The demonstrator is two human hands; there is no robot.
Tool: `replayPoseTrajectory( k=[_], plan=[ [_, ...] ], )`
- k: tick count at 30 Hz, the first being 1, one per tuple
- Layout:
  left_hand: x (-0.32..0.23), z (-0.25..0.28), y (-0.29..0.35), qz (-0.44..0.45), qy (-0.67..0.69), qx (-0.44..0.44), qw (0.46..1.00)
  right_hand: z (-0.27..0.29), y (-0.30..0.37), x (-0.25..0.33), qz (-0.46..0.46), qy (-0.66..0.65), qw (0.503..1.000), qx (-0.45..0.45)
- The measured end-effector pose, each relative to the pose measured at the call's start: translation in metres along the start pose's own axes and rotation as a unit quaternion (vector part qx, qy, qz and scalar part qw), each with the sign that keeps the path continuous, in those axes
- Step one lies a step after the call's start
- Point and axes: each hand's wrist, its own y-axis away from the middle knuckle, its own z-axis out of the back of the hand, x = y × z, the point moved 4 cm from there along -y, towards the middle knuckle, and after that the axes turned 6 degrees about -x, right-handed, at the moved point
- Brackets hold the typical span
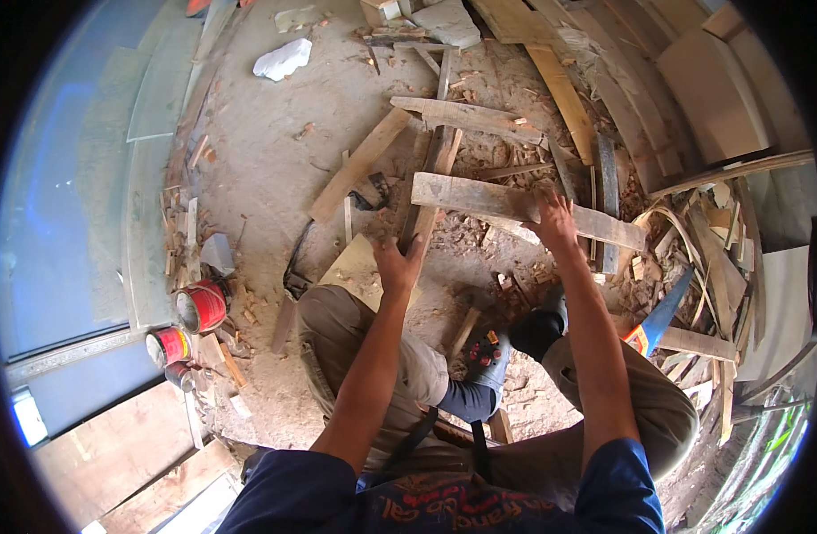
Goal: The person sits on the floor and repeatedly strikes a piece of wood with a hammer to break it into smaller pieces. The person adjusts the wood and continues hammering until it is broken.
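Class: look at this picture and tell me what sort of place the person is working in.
Probably a rough carpentry site or workshop floor: wooden planks and offcuts lie scattered over sawdust, a handsaw lies at the right, and red paint tins stand at the left.
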Motion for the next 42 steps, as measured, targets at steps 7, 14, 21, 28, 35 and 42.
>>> replayPoseTrajectory(
  k=[7, 14, 21, 28, 35, 42],
  plan=[
    [-0.001, -0.002, -0.011, -0.088, 0.056, -0.013, 0.995, -0.006, 0.003, 0.004, -0.021, 0.026, 0.999, -0.013],
    [0.012, -0.011, -0.049, -0.061, 0.11, -0.071, 0.99, 0.012, 0.014, 0.007, -0.045, -0.023, 0.997, -0.06],
    [0.055, 0.014, -0.187, 0.101, -0.236, 0.039, 0.966, 0.027, 0.045, 0.041, -0.019, -0.043, 0.987, -0.151],
    [0.084, -0.03, -0.21, 0.019, -0.28, 0.109, 0.954, 0.028, 0.108, 0.029, -0.033, -0.095, 0.983, -0.151],
    [0.127, -0.02, -0.212, -0.076, -0.404, 0.025, 0.911, 0.066, 0.094, 0.037, -0.061, -0.189, 0.977, -0.08],
    [0.021, 0.069, -0.205, -0.163, -0.179, -0.092, 0.966, 0.119, 0.071, 0.024, 0.1, 0.064, 0.938, 0.325]
  ],
)
